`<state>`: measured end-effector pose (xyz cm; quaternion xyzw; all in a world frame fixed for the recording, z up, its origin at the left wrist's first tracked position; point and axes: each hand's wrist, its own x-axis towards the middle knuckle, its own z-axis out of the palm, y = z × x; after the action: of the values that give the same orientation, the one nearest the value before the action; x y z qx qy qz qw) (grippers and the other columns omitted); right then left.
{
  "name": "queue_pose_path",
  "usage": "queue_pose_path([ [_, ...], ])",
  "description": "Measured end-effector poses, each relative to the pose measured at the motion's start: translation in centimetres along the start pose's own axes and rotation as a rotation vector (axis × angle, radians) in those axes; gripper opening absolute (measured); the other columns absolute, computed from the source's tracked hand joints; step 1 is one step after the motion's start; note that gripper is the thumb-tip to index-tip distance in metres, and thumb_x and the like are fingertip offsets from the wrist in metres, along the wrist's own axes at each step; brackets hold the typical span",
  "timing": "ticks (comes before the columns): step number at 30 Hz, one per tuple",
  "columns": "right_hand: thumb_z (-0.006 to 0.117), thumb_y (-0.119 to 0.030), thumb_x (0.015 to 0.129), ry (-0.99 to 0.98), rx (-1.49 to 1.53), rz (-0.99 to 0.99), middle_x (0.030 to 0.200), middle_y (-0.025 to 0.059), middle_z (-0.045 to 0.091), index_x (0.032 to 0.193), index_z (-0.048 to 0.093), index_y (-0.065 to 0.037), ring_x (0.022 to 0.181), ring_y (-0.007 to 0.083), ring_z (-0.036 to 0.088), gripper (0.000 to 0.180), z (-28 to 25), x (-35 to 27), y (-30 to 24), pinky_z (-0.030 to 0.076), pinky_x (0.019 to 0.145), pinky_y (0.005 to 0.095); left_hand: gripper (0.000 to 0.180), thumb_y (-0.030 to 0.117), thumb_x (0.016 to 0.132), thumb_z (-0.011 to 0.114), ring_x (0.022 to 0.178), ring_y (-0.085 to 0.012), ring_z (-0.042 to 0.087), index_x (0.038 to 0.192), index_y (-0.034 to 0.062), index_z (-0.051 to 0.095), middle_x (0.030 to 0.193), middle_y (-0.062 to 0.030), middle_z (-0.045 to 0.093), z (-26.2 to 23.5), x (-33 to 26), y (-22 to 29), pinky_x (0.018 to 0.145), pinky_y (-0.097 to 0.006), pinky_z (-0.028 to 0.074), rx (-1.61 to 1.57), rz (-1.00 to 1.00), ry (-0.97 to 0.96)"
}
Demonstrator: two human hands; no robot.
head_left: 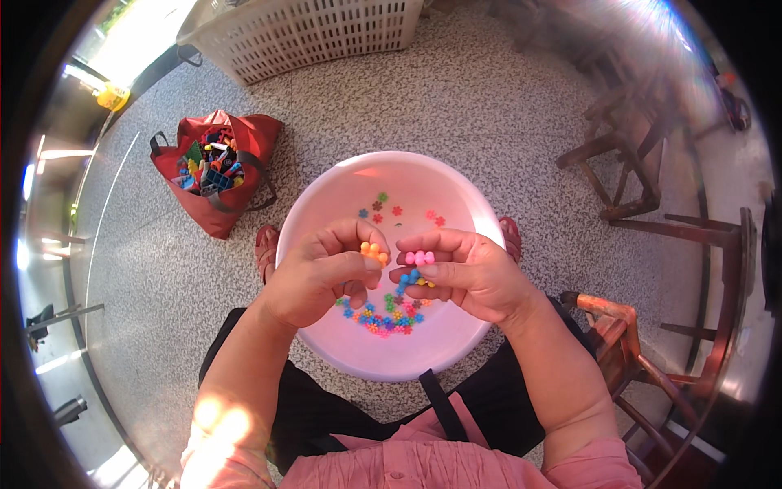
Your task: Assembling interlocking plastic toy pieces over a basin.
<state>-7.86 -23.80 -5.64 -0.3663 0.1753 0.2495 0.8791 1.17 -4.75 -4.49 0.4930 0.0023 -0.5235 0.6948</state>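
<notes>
Head view: flower pieces [397, 269] between hands [391, 273].

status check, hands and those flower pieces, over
Left hand pinching orange flower piece. Right hand pinching pink flower piece. Both above pink basin. Nothing between them.

Left hand [322, 273] covers most of the small orange flower-shaped plastic piece [375, 253]; only its lobes show past the thumb. Right hand [472, 273] hides the lower half of the pink flower-shaped plastic piece [420, 257] and part of a blue one [410, 278] under it. Both hands block the middle of the round pink plastic basin [456, 191] and part of the pile of mixed coloured flower pieces [383, 318]. White lattice plastic basket [309, 33] cut off at top edge. Toys in the red fabric bag [244, 134] too small to tell. Wooden chairs [627, 155] at right blurred by glare.
</notes>
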Motion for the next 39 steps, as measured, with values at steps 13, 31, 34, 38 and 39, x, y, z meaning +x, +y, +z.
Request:
queue_pose_path([
  [13, 0.059, -0.010, 0.084, 0.134, 0.063, -0.177, 0.096, 0.0078, 0.057, 0.099, 0.056, -0.001, 0.087, 0.0156, 0.058, 0.018, -0.4, 0.3, 1.0, 0.053, 0.073, 0.0297, 0.020, 0.010, 0.075, 0.069, 0.059, -0.0064, 0.055, 0.088, 0.0025, 0.055, 0.070, -0.0025, 0.056, 1.4, 0.8, -2.2, 0.046, -0.018, 0.044, 0.479, 0.231, 0.047],
  [31, 0.063, -0.019, 0.082, 0.040, -0.133, -0.038, 0.069, 0.0034, 0.056, 0.094, 0.053, 0.000, 0.056, 0.0084, 0.053, 0.025, -0.4, 0.1, 0.8, 0.041, 0.047, 0.0203, 0.016, 0.011, 0.082, 0.062, 0.070, -0.0120, 0.061, 0.092, -0.0011, 0.058, 0.078, -0.0064, 0.062, 0.7, 0.5, -1.1, 0.062, -0.023, 0.052, 0.406, 0.171, 0.032],
  [34, 0.061, -0.012, 0.082, -0.068, -0.114, -0.027, 0.070, 0.0031, 0.056, 0.096, 0.053, 0.001, 0.056, 0.0090, 0.054, 0.021, -0.9, -0.2, 0.7, 0.043, 0.047, 0.0214, 0.015, 0.010, 0.083, 0.060, 0.072, -0.0132, 0.062, 0.092, -0.0009, 0.058, 0.077, -0.0066, 0.061, 0.7, 0.1, -0.4, 0.061, -0.023, 0.052, 0.298, 0.097, -0.041],
  [38, 0.058, -0.010, 0.083, -0.064, -0.046, 0.000, 0.079, 0.0055, 0.057, 0.100, 0.052, 0.001, 0.064, 0.0113, 0.057, 0.021, -1.2, 0.0, 0.2, 0.049, 0.057, 0.0248, 0.017, 0.009, 0.083, 0.059, 0.077, -0.0149, 0.062, 0.096, -0.0012, 0.057, 0.086, -0.0071, 0.061, 0.1, -0.2, -0.1, 0.066, -0.025, 0.051, 0.153, 0.103, 0.012],
  [39, 0.056, -0.011, 0.084, -0.026, -0.039, -0.055, 0.086, 0.0069, 0.057, 0.102, 0.052, 0.001, 0.073, 0.0123, 0.057, 0.023, -1.5, 0.3, 0.4, 0.049, 0.066, 0.0262, 0.019, 0.010, 0.083, 0.059, 0.080, -0.0138, 0.061, 0.099, -0.0011, 0.057, 0.090, -0.0067, 0.061, -0.2, -0.2, 0.0, 0.069, -0.025, 0.049, 0.112, 0.164, 0.057],
])
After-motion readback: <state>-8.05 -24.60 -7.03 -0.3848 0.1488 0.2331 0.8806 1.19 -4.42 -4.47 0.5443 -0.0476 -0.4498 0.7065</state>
